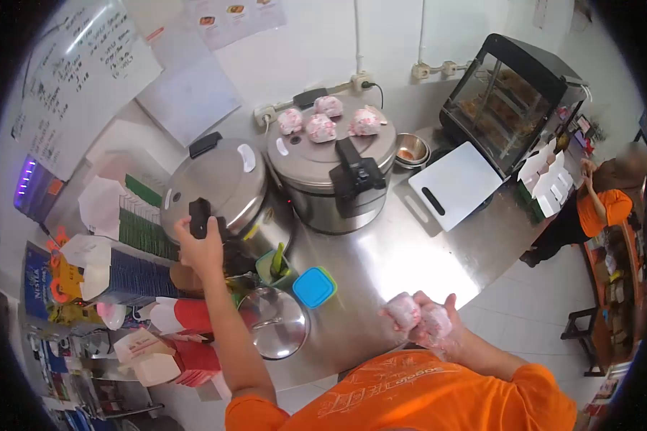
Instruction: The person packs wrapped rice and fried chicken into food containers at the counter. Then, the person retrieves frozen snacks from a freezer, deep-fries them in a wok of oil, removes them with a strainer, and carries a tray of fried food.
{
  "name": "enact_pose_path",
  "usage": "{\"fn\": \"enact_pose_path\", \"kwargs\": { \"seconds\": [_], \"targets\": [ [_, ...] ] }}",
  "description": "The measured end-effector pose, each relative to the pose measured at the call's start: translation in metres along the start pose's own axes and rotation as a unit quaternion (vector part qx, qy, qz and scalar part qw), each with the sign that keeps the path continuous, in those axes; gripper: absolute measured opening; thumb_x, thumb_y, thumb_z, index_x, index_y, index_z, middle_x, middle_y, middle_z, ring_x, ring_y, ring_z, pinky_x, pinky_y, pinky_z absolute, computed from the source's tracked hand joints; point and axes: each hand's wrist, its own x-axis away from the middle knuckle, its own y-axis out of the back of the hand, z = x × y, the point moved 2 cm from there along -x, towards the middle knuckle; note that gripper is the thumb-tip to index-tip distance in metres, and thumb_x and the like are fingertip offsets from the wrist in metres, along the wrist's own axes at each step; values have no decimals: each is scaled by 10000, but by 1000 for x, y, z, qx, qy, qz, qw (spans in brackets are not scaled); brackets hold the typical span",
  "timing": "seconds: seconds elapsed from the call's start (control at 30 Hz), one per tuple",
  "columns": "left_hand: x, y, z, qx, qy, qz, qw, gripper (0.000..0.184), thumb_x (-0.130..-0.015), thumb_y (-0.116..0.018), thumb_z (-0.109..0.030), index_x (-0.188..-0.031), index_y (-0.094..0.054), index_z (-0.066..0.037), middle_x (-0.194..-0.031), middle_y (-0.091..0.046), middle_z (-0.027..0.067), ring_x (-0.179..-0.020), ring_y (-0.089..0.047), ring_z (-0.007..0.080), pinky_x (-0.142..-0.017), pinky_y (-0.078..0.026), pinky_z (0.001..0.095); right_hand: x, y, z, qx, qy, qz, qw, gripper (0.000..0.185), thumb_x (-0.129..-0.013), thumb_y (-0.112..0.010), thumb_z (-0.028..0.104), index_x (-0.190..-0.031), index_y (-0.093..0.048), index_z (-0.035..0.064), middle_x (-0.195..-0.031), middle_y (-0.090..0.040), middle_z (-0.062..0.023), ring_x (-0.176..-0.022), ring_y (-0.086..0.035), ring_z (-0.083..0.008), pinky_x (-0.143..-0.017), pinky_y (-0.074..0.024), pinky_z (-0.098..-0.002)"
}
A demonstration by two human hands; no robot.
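My left hand (201,243) is closed around the black handle (200,215) at the front of the left steel cooker (219,179), whose lid is down. Two wrapped pink-and-white bundles (404,312) rest in my right hand (449,332), low in front of the orange shirt, with the fingers curled under them. On the lid of the right steel cooker (302,161) sit several similar wrapped bundles (320,128). A green container (272,267) holding a green utensil stands in front of the left cooker, beside a blue-lidded box (314,287).
A glass lid (274,323) lies near the steel counter's front edge. Stacked food boxes (133,269) line the left side. A white cutting board (456,185), metal bowls (411,149) and a glass display case (503,104) stand right. Another person (604,208) is at far right.
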Motion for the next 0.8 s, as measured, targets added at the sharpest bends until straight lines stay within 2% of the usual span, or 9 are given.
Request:
{"fn": "enact_pose_path", "kwargs": {
  "seconds": [0.07,0.17,0.27,0.47,0.57,0.6,0.63,0.7,0.8],
  "targets": [
    [15,-13,-52,-137,-157,-129,970,594,-825,-804,-305,-1303,-536,-78,-1176,-669,206,-1104,-645,383,-939,-492,449,40,21,19,-106,39,1,994,934,-852,-563,791,-1521,-387,164,-1485,-400,-332,-1144,-601,-352,-715,-621,-259],
    [11,-88,-172,138,-191,-1,972,563,-849,-772,-335,-1292,-567,-54,-1218,-666,201,-1171,-604,407,-999,-465,497,95,47,61,-132,109,54,984,1032,-751,-710,765,-1529,-402,161,-1507,-357,-325,-1140,-588,-361,-677,-648,-277],
    [-18,-188,-257,-9,-55,278,959,575,-846,-716,-381,-1326,-600,-86,-1278,-660,232,-1235,-607,418,-1066,-459,484,160,67,106,-106,197,66,972,1035,-681,-800,739,-1487,-486,172,-1542,-304,-311,-1165,-566,-397,-705,-654,-295],
    [-69,-382,-181,-251,-338,273,865,475,-859,-635,-209,-1328,-667,-142,-1348,-670,140,-1238,-648,276,-1052,-503,436,298,93,195,-8,377,-34,926,942,-690,-798,740,-1388,-565,152,-1581,-268,-299,-1253,-515,-473,-850,-635,-340],
    [-99,-372,-155,222,-161,364,890,444,-946,-647,-208,-1372,-550,-132,-1016,-672,71,-811,-632,218,-705,-525,361,365,136,237,-12,379,-34,925,926,-694,-772,771,-1334,-577,131,-1581,-287,-297,-1225,-563,-480,-777,-643,-314],
    [-103,-357,-134,511,-79,385,765,442,-975,-651,-208,-1387,-511,-129,-905,-673,48,-668,-627,199,-589,-532,336,377,143,257,-24,366,-27,930,911,-706,-764,773,-1323,-579,128,-1577,-304,-291,-1202,-584,-480,-746,-643,-301],
    [-35,-275,-235,351,50,249,901,493,-976,-692,-238,-1399,-474,-108,-1043,-662,49,-842,-654,195,-684,-567,347,385,144,273,-8,354,-39,934,889,-722,-764,758,-1319,-579,126,-1568,-326,-285,-1180,-601,-475,-718,-642,-290],
    [105,-177,-378,472,60,202,856,490,-1003,-662,-232,-1423,-459,-82,-1137,-613,67,-1014,-625,193,-821,-570,350,399,144,306,52,333,-81,938,839,-759,-774,711,-1321,-574,120,-1542,-375,-273,-1136,-633,-458,-665,-639,-267],
    [308,-153,-463,655,209,422,591,459,-970,-658,-227,-1391,-504,-124,-1277,-588,87,-1176,-580,312,-969,-499,554,382,142,355,93,231,-160,955,698,-837,-812,529,-1316,-572,81,-1346,-543,-215,-1034,-669,-318,-614,-622,-270]
  ]
}}
